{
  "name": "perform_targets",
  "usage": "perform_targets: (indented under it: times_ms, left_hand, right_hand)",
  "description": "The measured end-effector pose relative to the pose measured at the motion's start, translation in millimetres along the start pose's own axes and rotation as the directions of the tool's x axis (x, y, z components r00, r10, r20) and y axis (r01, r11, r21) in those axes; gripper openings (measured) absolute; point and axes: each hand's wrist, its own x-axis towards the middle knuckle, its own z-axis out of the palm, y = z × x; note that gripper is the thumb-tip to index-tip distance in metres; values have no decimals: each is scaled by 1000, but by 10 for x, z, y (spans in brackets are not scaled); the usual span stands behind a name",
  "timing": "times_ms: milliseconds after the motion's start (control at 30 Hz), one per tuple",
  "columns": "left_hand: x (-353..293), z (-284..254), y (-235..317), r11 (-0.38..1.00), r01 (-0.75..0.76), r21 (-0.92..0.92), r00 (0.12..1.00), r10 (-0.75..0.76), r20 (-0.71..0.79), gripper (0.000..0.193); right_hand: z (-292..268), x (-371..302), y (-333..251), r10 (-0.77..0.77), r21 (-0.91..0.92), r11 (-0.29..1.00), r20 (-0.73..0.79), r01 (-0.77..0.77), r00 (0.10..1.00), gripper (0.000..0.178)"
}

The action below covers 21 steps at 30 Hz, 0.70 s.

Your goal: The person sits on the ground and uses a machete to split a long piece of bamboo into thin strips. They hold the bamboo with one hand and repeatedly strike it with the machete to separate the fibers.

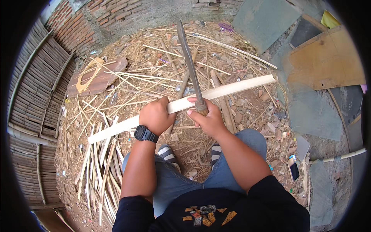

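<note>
A long pale split bamboo strip (pixel 239 86) lies slantwise across the space before me, its right end farther off. My left hand (pixel 155 115) is closed round it left of the middle, with a dark watch on the wrist. In my right hand (pixel 211 120) is the wooden handle of a machete (pixel 189 58), gripped just right of the left hand. The long dark blade points up and away, leaning slightly left. Its base crosses the strip there; whether the edge touches the wood I cannot tell.
A heap of split bamboo strips (pixel 103 170) lies at my lower left. Thin sticks and rubble litter the ground. A bamboo-slat wall (pixel 36 104) stands left, a brick wall (pixel 116 17) at the back. Boards (pixel 322 58) lean on the right, near a phone (pixel 294 170).
</note>
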Motion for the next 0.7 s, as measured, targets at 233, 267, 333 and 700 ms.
perform_targets:
  times_ms: [233, 267, 333, 700]
  left_hand:
    - [57, -216, -482, 992, 82, -100, 981, -98, -167, 21]
    - [44, -260, -529, 989, 78, -127, 973, -103, -207, 21]
    - [-30, -344, -659, 987, 94, -131, 957, -126, -263, 23]
    - [-232, -363, -851, 983, 159, -96, 918, -183, -351, 24]
  right_hand:
    - [95, 52, -191, -425, -542, 779, -89, 314, 901, 44]
    - [137, 55, -292, -434, -583, 754, -95, 303, 896, 37]
    - [221, 88, -554, -415, -773, 586, -29, 242, 910, 32]
    - [-332, 405, -647, -373, -880, 473, -166, 33, 913, 31]
